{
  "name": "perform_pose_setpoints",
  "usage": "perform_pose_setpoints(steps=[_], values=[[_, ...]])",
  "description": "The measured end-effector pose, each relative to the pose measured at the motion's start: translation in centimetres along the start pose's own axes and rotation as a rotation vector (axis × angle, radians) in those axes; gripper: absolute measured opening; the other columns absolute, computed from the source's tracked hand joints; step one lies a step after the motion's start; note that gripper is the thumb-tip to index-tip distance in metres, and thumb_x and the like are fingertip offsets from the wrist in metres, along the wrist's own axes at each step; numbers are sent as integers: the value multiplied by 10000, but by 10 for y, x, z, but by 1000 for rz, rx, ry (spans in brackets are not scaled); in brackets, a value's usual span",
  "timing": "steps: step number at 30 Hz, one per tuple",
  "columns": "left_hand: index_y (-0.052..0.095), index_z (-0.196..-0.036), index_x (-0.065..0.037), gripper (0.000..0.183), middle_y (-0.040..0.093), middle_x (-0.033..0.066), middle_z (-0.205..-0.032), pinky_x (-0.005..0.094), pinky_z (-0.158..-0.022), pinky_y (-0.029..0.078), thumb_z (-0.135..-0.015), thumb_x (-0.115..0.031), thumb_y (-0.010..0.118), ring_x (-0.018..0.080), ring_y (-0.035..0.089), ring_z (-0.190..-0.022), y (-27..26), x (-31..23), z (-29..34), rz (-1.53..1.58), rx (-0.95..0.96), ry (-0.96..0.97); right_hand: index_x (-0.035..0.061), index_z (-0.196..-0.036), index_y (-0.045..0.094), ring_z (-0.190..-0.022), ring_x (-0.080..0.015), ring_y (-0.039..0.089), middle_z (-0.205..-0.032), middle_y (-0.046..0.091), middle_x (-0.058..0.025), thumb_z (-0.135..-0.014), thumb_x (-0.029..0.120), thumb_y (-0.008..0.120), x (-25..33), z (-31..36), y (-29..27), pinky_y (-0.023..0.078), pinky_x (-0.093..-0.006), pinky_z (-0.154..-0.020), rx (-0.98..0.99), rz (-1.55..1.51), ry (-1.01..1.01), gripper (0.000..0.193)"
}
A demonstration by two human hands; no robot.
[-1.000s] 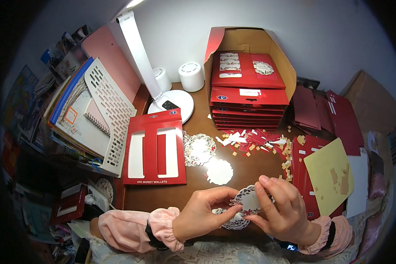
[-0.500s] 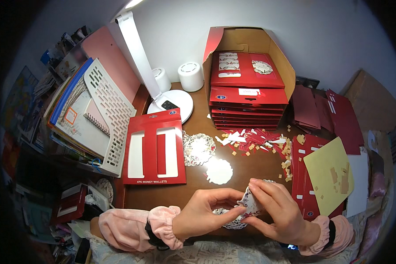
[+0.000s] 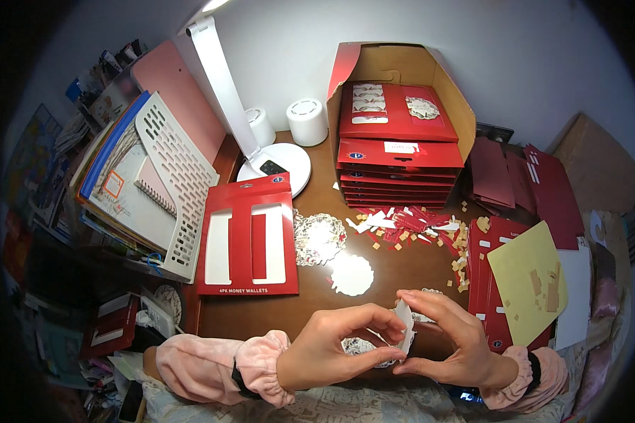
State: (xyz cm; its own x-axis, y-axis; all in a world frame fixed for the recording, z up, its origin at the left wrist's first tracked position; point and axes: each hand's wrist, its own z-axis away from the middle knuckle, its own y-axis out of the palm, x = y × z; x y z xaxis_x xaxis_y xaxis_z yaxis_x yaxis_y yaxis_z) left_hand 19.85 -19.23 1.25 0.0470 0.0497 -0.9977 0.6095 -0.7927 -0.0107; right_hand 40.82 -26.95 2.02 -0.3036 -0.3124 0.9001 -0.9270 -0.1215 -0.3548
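Note:
A small white die-cut paper piece (image 3: 406, 328) stands nearly edge-on between my hands above the near side of the desk. My left hand (image 3: 342, 344) pinches it between thumb and fingers. Curved round its other side, my right hand (image 3: 458, 342) has its fingertips at the upper edge and its thumb near the lower edge. Beneath the hands lie floral-patterned paper cutouts (image 3: 360, 345), partly hidden by the fingers. Farther off, a white scalloped cutout (image 3: 353, 275) lies beside a stack of lacy patterned cutouts (image 3: 319, 238), both bright under the lamp.
A red card wallet pack (image 3: 249, 236) lies at left, by a white file holder (image 3: 183, 190) and desk lamp (image 3: 283, 161). An open box (image 3: 448, 84) holds several red packs. Paper scraps (image 3: 409, 220) litter the desk. At right, yellow paper (image 3: 518, 264) overlaps red card (image 3: 483, 282).
The paper piece has turned from showing its patterned face to nearly edge-on with a plain white side. My fingers have shifted slightly around it.

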Motion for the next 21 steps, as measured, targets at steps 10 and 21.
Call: perform_pose_setpoints(steps=[10,21], values=[[618,-1104,34,341,676,83,-1011,265,-800,572,-817,-62,777,127,666,-916,2,-4,0,22,-27,-18,-12,-1362,495,-1229,-283,559,-1374,503,-196,-721,144,853,0,1,1,551,-365,-956,13,50,-14,751],[587,-1161,34,355,658,82,-1061,277,-824,578,-854,-60,738,129,653,-948,1,-10,4,98,-14,-139,-17,-1361,498,-1219,-282,564,-1368,507,-202,-737,134,842,0,0,1,570,-361,-929,7,7,-31,729]])
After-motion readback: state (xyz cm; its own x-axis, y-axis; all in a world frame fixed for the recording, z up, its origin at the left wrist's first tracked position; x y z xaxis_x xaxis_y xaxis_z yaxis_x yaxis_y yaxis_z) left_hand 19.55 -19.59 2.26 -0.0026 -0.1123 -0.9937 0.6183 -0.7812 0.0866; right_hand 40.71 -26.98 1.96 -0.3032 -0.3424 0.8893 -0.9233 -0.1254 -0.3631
